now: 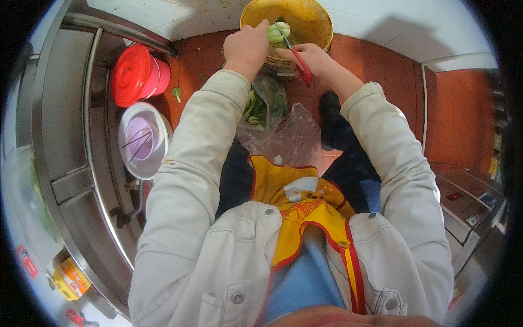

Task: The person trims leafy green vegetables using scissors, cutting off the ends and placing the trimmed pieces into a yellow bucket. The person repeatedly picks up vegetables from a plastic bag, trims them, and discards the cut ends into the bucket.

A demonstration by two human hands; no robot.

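My left hand grips a head of pale green leafy vegetable, its cut base facing right over the yellow bucket. In my right hand is a pair of red-handled scissors. Their metal blades lie across the base of the vegetable; whether they are cutting into it cannot be made out. Below the bucket, a clear plastic bag lies on the floor between my legs. More green leafy vegetables show at its opening, partly hidden by my left sleeve.
To the left stand a red lidded bucket and a white bucket holding a lilac container with thin dark sticks. A metal-framed table runs along the left side. A loose leaf lies on the red tiled floor.
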